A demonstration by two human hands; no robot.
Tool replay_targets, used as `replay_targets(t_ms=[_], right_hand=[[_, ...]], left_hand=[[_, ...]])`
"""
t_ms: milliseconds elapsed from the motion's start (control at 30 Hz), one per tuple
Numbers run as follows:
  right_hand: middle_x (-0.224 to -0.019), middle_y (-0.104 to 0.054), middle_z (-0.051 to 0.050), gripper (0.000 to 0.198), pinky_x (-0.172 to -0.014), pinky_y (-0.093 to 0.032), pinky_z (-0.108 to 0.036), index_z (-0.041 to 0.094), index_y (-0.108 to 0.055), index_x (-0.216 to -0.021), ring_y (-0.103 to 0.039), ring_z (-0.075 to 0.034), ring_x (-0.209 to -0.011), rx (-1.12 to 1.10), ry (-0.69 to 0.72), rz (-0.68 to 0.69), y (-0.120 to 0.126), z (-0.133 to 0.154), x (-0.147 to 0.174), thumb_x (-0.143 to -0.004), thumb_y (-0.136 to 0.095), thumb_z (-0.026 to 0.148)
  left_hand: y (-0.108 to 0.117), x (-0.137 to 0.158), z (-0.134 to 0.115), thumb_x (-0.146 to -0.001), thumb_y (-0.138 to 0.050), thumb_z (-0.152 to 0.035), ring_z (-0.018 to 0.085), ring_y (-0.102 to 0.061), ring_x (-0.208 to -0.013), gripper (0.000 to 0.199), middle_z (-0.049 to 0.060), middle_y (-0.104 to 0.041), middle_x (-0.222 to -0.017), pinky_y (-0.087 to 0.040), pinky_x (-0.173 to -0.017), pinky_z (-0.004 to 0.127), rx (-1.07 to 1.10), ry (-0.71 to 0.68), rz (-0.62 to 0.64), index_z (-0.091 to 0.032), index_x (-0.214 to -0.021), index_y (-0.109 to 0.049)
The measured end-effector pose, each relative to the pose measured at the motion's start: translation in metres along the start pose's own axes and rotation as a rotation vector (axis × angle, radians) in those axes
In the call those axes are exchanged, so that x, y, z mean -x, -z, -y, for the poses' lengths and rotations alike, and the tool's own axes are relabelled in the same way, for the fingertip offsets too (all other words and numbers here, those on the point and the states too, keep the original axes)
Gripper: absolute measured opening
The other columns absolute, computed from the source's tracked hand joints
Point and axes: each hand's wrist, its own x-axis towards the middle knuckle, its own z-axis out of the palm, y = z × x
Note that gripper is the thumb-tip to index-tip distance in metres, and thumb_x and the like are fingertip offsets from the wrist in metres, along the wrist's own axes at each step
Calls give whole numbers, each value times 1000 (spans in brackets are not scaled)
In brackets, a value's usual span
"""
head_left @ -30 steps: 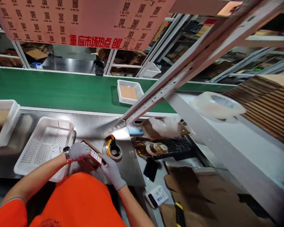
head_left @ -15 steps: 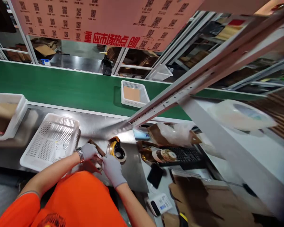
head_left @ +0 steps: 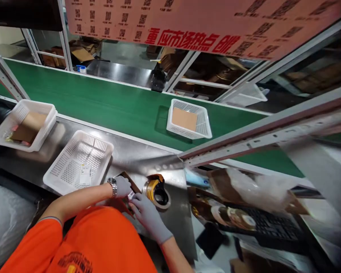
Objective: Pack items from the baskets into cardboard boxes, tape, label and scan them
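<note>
gloved hands [head_left: 136,199] grip flat cardboard box [head_left: 127,181]

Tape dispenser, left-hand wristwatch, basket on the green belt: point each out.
Tape dispenser [head_left: 157,192]: head view, on the roll's yellow side.
Wristwatch [head_left: 113,184]: head view, on the dial.
Basket on the green belt [head_left: 204,126]: head view, on its right wall.
</note>
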Motion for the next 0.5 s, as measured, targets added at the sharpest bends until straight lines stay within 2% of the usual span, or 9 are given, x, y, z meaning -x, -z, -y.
replay_targets(t_ms=[167,300,333,400,467,500], right_hand=[[-125,-85,-14,22,-104,-69,-45,25,-90,-112,-80,-30,-118,-145,-9,-24,-26,-7,-3,-107,-69,22],[-125,-85,-13,25,-106,-70,-47,26,-90,-109,-81,-30,-120,-211,-40,-50,-45,-12,-7,-106,-66,21],[-125,-85,-13,24,-107,-70,-47,26,-90,-109,-81,-30,-120,-230,-44,-55,-46,-11,-7,-107,-66,23],[-124,-85,-13,24,-107,-69,-46,26,-90,-109,-81,-29,-118,-263,-52,-57,-43,-8,-7,-110,-66,28],[-122,-84,-12,26,-106,-69,-44,25,-90,-109,-81,-28,-116,-283,-58,-56,-36,-4,-8,-112,-65,30],[-121,-84,-12,28,-105,-68,-43,25,-90,-109,-81,-27,-115,-290,-58,-52,-33,-1,-9,-112,-63,32]], left_hand=[[4,-3,-4,-104,-81,-13,41,-83,-110,13,27,-87,-121,-61,-80,47,14,43,58,-11,-104,-94],[16,10,0,-105,-79,-14,40,-84,-104,14,25,-87,-112,-63,-81,46,57,52,60,-11,-103,-93],[19,18,3,-108,-74,-15,39,-84,-107,19,24,-87,-115,-65,-86,46,85,55,28,-11,-110,-92],[20,38,11,-114,-66,-20,39,-80,-129,33,24,-84,-137,-66,-108,48,164,128,-138,-11,-139,-86],[15,60,20,-116,-66,-29,40,-68,-152,50,25,-74,-160,-56,-130,53,262,271,-324,-12,-163,-70],[10,70,22,-114,-72,-34,40,-64,-157,59,24,-70,-165,-53,-135,56,330,324,-361,-14,-168,-65]])
